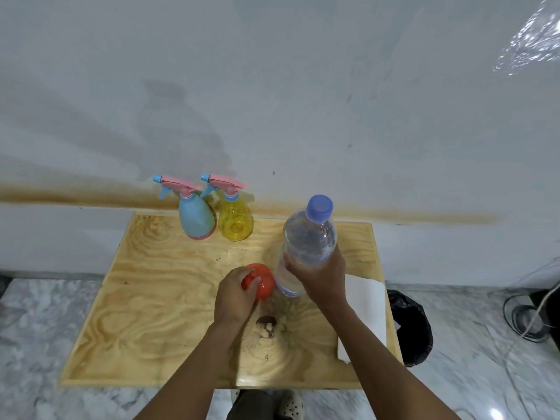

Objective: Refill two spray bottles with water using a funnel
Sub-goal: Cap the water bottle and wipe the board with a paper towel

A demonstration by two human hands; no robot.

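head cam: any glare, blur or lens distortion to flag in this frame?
Head view: strong glare on the crinkled plastic top right, and a small hotspot on the floor bottom right; wide-angle bowing along the table edges; the whole frame is slightly soft; lighting is diffuse, with only faint shadows on the wall.

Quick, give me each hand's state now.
Left hand: grips the orange plastic funnel.
Right hand: grips the clear blue-capped plastic water bottle.

Red funnel (263, 279), blue-capped water bottle (307, 244)
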